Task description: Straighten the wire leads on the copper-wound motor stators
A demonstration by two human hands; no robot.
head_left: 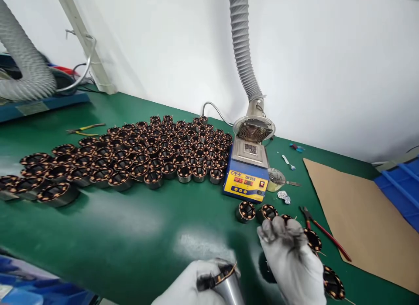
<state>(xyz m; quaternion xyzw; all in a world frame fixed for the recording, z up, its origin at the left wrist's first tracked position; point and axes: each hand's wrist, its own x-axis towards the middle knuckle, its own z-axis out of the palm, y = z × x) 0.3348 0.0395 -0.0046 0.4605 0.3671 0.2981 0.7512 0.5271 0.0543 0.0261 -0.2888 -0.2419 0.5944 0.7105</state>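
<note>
My left hand [193,281], in a white glove, is closed around a motor stator [231,287] at the bottom centre. The stator has a smooth steel shell and black and copper windings at its upper end, and it is tilted. My right hand [291,261], gloved with dark stains on the fingers and palm, is to the right with its fingers curled in; whether anything lies inside them is hidden. Beyond and beside it stand several more stators, among them one stator [246,211] in front of the solder pot [247,176] and another [269,212] just past the fingertips.
A large group of stators [152,176] covers the green bench [137,226] left of the pot. A fume hose [244,47] hangs above it. Red-handled cutters [327,235] and cardboard [363,217] lie right; yellow-handled pliers [85,130] lie far left. A blue crate [401,191] stands at the right edge.
</note>
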